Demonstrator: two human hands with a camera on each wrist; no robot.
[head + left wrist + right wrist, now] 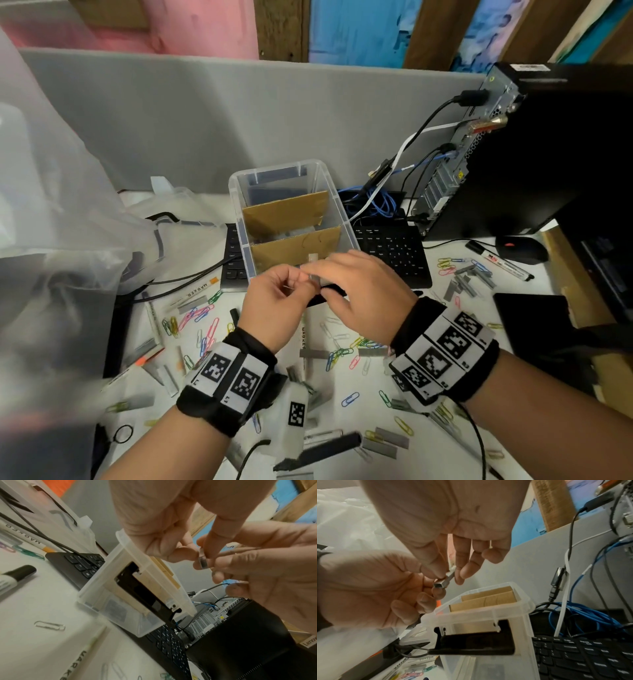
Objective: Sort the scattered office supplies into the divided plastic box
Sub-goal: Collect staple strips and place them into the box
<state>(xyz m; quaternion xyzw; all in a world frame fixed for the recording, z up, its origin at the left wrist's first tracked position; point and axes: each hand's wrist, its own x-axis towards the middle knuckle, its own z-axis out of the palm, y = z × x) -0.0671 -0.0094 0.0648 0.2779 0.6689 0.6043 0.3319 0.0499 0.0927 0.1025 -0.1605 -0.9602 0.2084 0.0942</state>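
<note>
Left hand (274, 301) and right hand (356, 294): raised together over the near end of the clear plastic box with brown cardboard dividers (239, 212), fingertips meeting. Grasped between both: one short grey metal strip of staples (444, 582), pinched by thumb and fingers of each hand, held above the box rim and clear of it. Box position: on the white surface (370, 394), partly over a black keyboard (394, 253). Black hinged latch (471, 645) on the near box wall, hanging down. Scattered on the surface around the wrists: coloured wire paper clips (205, 313), further grey staple strips (462, 284), white marker pens with black caps (507, 263). Right of the box: black desktop computer tower (548, 154) with blue and white cables (376, 202).
</note>
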